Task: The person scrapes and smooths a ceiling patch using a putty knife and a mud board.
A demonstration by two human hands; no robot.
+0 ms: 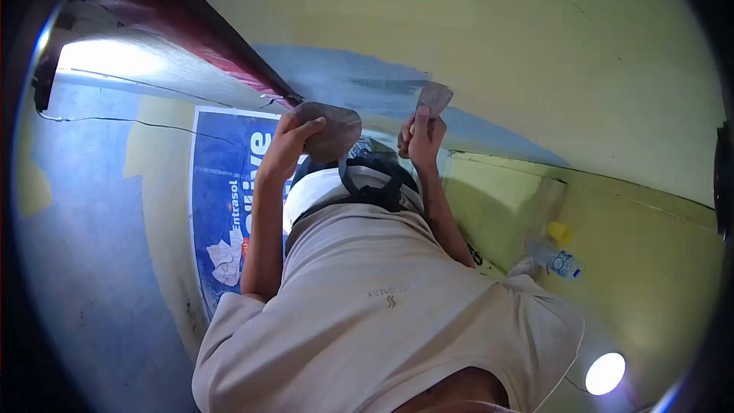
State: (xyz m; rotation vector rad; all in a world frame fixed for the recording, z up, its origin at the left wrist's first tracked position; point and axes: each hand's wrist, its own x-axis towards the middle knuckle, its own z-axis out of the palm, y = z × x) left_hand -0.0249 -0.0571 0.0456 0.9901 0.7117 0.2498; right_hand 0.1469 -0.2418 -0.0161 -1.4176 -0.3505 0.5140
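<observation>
My left hand is closed on the edge of a flat grey plate with a rounded end, thumb lying over its top face. My right hand grips a putty knife, its thumb pressed along the broad grey blade. The blade points up toward the wall, overlapping the edge of a blue-grey smeared patch on the yellowish surface. Both hands are held out in front of my waist, a short gap between plate and knife.
A dark red beam slants in from the upper left. On the left stands a blue poster with white lettering and a torn spot. A plastic bottle, a yellow object and a bright round lamp are at the right.
</observation>
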